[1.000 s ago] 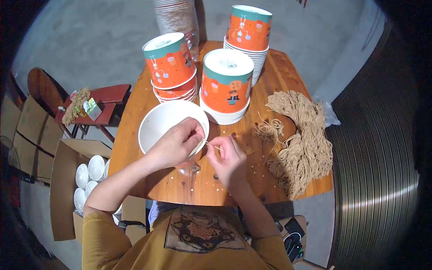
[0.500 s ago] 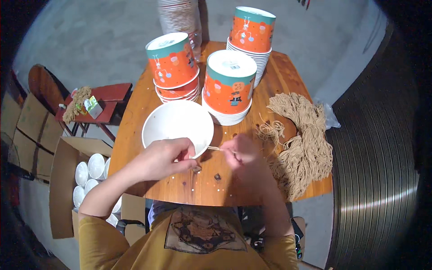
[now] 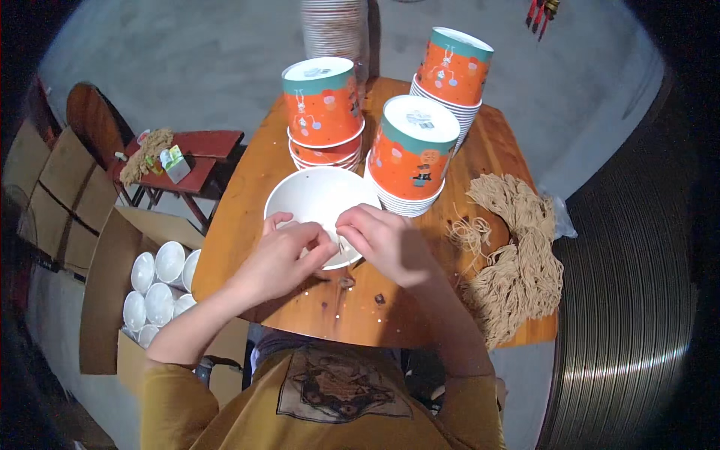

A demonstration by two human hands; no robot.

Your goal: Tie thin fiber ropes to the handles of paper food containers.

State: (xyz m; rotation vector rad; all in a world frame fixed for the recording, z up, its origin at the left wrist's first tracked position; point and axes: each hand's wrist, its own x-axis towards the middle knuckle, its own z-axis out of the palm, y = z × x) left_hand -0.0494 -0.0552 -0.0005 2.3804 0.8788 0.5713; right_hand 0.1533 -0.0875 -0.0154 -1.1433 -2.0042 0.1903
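A white paper bucket (image 3: pixel 300 191) sits with its open mouth facing up near the middle of the wooden table. Over its near side, my left hand (image 3: pixel 281 255) has thumb and forefinger pinched together, with the other fingers curled. Just right of it, my right hand (image 3: pixel 386 244) pinches too, above the bucket's right rim. A short bit of thin tan string (image 3: pixel 341 244) shows between the two pinches; its ends are hidden by my fingers. To the right lies a large bundle of tan string (image 3: pixel 525 262), with a loose tangle (image 3: pixel 471 236) beside it.
Upside-down stacks of orange paper buckets (image 3: pixel 412 161), (image 3: pixel 326 109), (image 3: pixel 454 71) stand behind the bowl-like one. A tall wrapped stack (image 3: pixel 332 30) rises beyond. A carton (image 3: pixel 101 300) of white cups stands at the left, near a red bench (image 3: pixel 199 142). Ribbed metal (image 3: pixel 622 300) borders the right.
My right hand has moved left and up from beside the bucket to over its rim, close to my left hand. The string, stretched out before, is now mostly hidden. The view has shifted slightly.
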